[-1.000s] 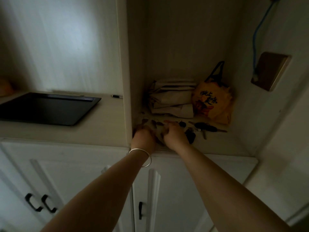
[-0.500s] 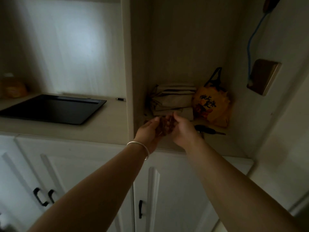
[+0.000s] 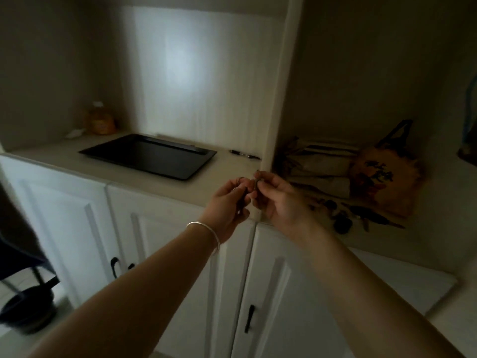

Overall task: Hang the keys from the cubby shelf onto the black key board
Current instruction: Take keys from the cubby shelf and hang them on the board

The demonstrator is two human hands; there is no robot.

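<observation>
Pinching something small between them, the left hand (image 3: 231, 202) and the right hand (image 3: 277, 200) met at the centre of the frame, in front of the cabinet's upright divider. The left fingers (image 3: 238, 186) were curled closed around what looked like a key ring, and the right fingers (image 3: 260, 180) were closed on a dark bit at its edge; the dim, blurred picture did not show how many keys the hands held. More keys (image 3: 343, 220) lay loose on the cubby shelf (image 3: 387, 239) at the right of the frame, beside an orange bag (image 3: 387, 179). The black key board (image 3: 149, 155) lay flat on the surface (image 3: 64, 156) at centre left, well apart from the hands.

The chief risk seemed to be a slip: held only at the fingertips over the surface's front edge, the ring could fall to the floor. Poor light could also make any hooks on the board hard to find, and none could be made out from here.
</observation>
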